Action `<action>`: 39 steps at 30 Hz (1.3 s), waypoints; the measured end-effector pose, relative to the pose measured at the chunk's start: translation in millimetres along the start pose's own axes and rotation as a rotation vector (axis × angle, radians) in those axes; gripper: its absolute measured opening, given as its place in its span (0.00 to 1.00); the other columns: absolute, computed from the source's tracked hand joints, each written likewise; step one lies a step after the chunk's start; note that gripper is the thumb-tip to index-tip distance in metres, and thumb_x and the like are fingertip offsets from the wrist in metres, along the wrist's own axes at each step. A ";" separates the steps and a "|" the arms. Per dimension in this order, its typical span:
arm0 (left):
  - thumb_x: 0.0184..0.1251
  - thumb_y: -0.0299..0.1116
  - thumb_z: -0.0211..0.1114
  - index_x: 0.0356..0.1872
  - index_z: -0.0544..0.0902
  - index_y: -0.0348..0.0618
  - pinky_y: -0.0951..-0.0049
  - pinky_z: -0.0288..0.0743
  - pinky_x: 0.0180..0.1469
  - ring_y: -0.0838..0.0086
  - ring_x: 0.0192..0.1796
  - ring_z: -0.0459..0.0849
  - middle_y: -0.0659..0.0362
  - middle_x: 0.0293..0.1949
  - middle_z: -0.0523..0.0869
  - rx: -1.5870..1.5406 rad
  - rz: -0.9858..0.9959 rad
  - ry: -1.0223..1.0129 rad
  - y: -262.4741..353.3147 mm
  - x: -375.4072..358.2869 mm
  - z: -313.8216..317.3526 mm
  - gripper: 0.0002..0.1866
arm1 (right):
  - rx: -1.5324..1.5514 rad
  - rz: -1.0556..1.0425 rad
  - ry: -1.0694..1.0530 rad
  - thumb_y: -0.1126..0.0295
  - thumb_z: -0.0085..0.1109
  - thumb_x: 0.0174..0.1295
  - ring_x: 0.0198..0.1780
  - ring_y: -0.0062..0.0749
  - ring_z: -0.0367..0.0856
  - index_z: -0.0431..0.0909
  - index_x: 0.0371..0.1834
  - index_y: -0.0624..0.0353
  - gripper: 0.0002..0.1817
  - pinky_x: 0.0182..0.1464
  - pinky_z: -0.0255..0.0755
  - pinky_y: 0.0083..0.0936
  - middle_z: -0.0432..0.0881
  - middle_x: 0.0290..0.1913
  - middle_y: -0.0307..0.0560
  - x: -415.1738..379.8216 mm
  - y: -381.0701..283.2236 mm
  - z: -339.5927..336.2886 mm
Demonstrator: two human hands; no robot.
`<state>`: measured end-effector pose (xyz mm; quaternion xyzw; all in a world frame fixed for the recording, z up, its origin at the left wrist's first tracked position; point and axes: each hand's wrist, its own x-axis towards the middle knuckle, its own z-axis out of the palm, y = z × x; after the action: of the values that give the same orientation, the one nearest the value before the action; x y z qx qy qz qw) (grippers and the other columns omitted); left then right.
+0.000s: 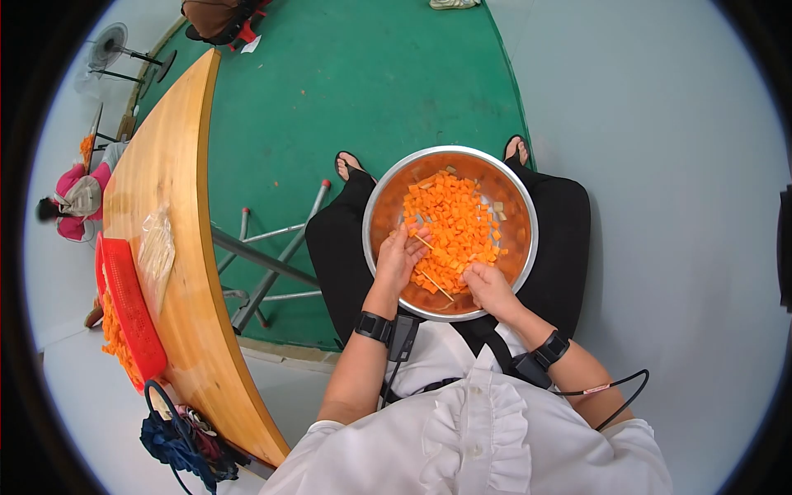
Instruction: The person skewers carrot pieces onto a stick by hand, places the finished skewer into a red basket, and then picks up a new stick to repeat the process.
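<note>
A round metal bowl [534, 223] rests on my lap between my thighs, holding a heap of small orange cubes [450, 210] that look like diced carrot. My left hand [398, 260] is inside the bowl's left part, palm up, its fingers curled around one end of a thin pale stick [424, 242]. A second thin stick [437, 285] lies slanted over the cubes just below. At the lower right of the heap, my right hand [489, 289] is closed with thumb and fingertips together against the cubes. Whatever it pinches is hidden.
To my left stands a wooden table [186, 272] with metal legs. It bears a clear plastic bag [155, 252] and a red basket [134, 309] beside orange pieces [115, 342]. A dark blue bag [169, 441] hangs near the corner. A person in pink [78, 198] sits beyond, near a fan [109, 45].
</note>
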<state>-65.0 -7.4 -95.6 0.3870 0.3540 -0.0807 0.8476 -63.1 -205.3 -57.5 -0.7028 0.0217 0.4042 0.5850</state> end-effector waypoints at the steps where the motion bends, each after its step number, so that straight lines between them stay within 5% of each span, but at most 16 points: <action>1: 0.69 0.44 0.49 0.44 0.74 0.38 0.73 0.73 0.44 0.70 0.46 0.80 0.52 0.41 0.81 0.008 -0.009 0.008 0.3 -0.9 1.0 0.17 | -0.007 0.005 0.004 0.66 0.44 0.63 0.27 0.21 0.71 0.74 0.29 0.66 0.14 0.31 0.66 0.21 0.73 0.22 0.39 -0.5 -1.2 0.9; 4: 0.69 0.43 0.50 0.42 0.75 0.42 0.74 0.72 0.43 0.71 0.46 0.79 0.54 0.41 0.82 -0.005 -0.037 0.035 -1.9 -4.9 4.4 0.15 | -0.029 -0.020 0.014 0.66 0.44 0.63 0.27 0.21 0.71 0.74 0.29 0.66 0.14 0.31 0.65 0.22 0.73 0.21 0.40 -1.1 -1.4 2.0; 13: 0.69 0.43 0.50 0.38 0.75 0.48 0.71 0.69 0.43 0.73 0.47 0.78 0.57 0.40 0.83 -0.017 0.000 0.086 -11.7 -5.6 -0.1 0.12 | -0.580 -0.386 0.142 0.68 0.45 0.61 0.24 0.54 0.76 0.68 0.25 0.64 0.10 0.28 0.68 0.43 0.75 0.18 0.60 0.1 1.5 6.6; 19: 0.69 0.43 0.50 0.37 0.76 0.47 0.70 0.69 0.45 0.72 0.48 0.78 0.56 0.40 0.82 -0.011 -0.009 0.117 -6.8 -10.9 6.0 0.12 | -0.870 -0.517 0.149 0.68 0.47 0.59 0.21 0.52 0.76 0.68 0.25 0.62 0.09 0.24 0.69 0.43 0.74 0.16 0.59 -2.9 0.3 7.7; 22: 0.69 0.43 0.51 0.36 0.76 0.46 0.71 0.70 0.46 0.73 0.47 0.78 0.57 0.39 0.82 -0.024 -0.001 0.093 -5.4 -12.5 6.9 0.12 | -0.790 -0.572 0.195 0.68 0.46 0.61 0.16 0.43 0.75 0.69 0.27 0.63 0.10 0.20 0.68 0.36 0.73 0.14 0.51 2.3 9.6 10.2; 25: 0.69 0.42 0.51 0.37 0.76 0.44 0.72 0.71 0.45 0.72 0.47 0.79 0.56 0.39 0.82 -0.048 0.003 0.046 -10.3 -13.8 6.8 0.12 | 0.066 -0.029 -0.076 0.67 0.45 0.63 0.13 0.28 0.68 0.70 0.29 0.63 0.11 0.17 0.63 0.26 0.70 0.14 0.40 6.5 7.8 14.6; 28: 0.69 0.40 0.50 0.39 0.76 0.41 0.71 0.74 0.44 0.70 0.47 0.80 0.55 0.38 0.82 -0.112 0.013 0.013 -19.1 -17.8 12.5 0.13 | 0.486 0.164 -0.132 0.65 0.42 0.66 0.14 0.13 0.54 0.69 0.29 0.59 0.12 0.16 0.52 0.14 0.60 0.15 0.30 4.3 -5.4 14.9; 34: 0.69 0.40 0.50 0.41 0.76 0.40 0.68 0.74 0.47 0.69 0.49 0.79 0.53 0.41 0.82 -0.076 -0.071 -0.090 -18.2 -23.7 17.5 0.13 | 0.248 0.068 -0.037 0.66 0.41 0.66 0.15 0.12 0.56 0.69 0.29 0.59 0.12 0.17 0.53 0.14 0.62 0.16 0.30 4.1 -7.0 15.0; 39: 0.68 0.40 0.52 0.46 0.74 0.37 0.67 0.77 0.47 0.69 0.41 0.81 0.52 0.43 0.80 -0.063 -0.053 -0.087 -14.3 -24.9 17.1 0.16 | -0.218 -0.332 0.072 0.68 0.44 0.62 0.22 0.42 0.74 0.70 0.30 0.66 0.11 0.25 0.67 0.34 0.73 0.20 0.53 11.5 4.3 -3.9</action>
<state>-80.0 -32.8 -79.9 0.3466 0.3291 -0.1088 0.8716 -55.5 -204.9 -67.8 -0.7700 -0.1177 0.2766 0.5629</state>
